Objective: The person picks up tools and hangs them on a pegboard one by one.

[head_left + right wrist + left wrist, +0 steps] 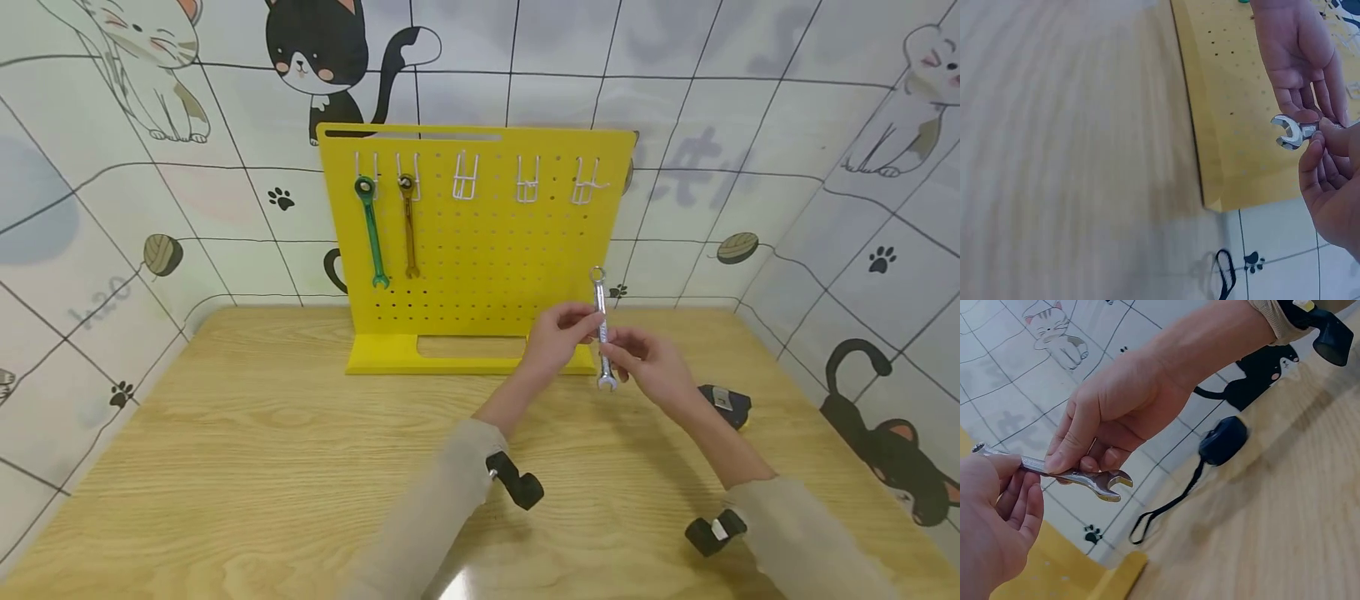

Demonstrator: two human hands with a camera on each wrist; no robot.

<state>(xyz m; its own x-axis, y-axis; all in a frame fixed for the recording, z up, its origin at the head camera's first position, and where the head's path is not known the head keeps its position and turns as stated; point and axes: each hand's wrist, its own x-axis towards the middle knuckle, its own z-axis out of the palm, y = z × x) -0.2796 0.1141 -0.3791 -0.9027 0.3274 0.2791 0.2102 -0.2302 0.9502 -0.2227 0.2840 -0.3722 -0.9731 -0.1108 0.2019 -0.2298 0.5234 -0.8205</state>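
A silver combination wrench (603, 333) is held upright over the table, in front of the pegboard's right side, ring end up and open jaw down. My left hand (558, 337) pinches its upper shank between thumb and fingers. Lower on the shank, my right hand (651, 367) pinches it too. In the left wrist view the open end of the wrench (1107, 482) sticks out past the right hand (1116, 415). The right wrist view shows the same open end (1289, 132) just beyond the fingertips of both hands.
A yellow pegboard (487, 275) stands at the back, with several white wire hooks. A green wrench (372, 233) and a bronze-coloured wrench (409, 233) hang from its two left hooks. Behind my right wrist lies a black tape measure (727, 403) with a strap (1169, 503).
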